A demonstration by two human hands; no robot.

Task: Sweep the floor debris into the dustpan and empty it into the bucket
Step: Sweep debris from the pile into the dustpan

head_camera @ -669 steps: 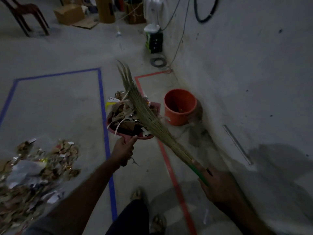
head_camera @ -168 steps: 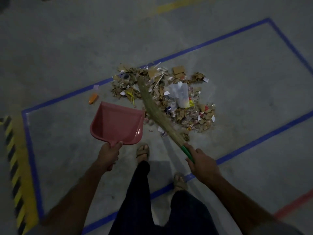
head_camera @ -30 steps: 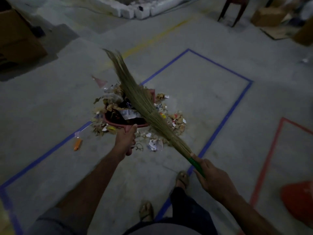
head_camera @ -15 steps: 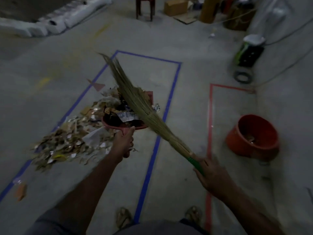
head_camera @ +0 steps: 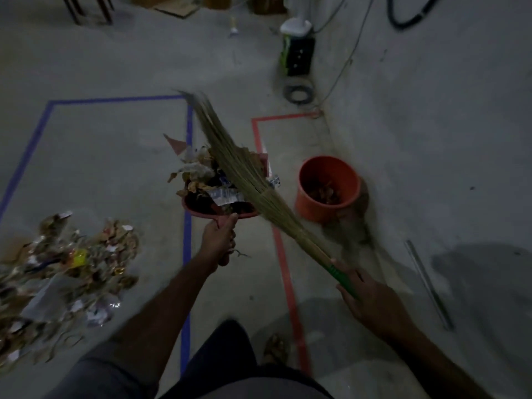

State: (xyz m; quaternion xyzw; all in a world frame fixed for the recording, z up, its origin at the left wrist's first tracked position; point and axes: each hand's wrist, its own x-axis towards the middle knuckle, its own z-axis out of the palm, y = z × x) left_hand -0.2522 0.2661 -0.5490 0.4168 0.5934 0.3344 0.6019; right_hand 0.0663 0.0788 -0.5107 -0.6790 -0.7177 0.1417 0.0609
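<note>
My left hand (head_camera: 219, 240) grips the handle of the pink dustpan (head_camera: 201, 210), held up off the floor and heaped with paper and cardboard scraps (head_camera: 201, 177). My right hand (head_camera: 371, 300) holds the green grip of a straw broom (head_camera: 244, 171), whose bristles lie across the load in the pan. The orange bucket (head_camera: 328, 188) stands on the floor by the wall, just right of the pan, with some debris inside. A large pile of debris (head_camera: 63, 272) lies on the floor at the left.
Blue tape (head_camera: 187, 240) and red tape (head_camera: 283, 254) mark rectangles on the concrete floor. The wall (head_camera: 431, 139) rises on the right with a metal strip (head_camera: 429, 283) at its foot. A black and green device (head_camera: 298, 50), a cable coil and boxes stand farther back.
I have turned right toward the wall. The full dustpan and broom have come closer to the bucket, and the debris pile has slid to the left of the view.
</note>
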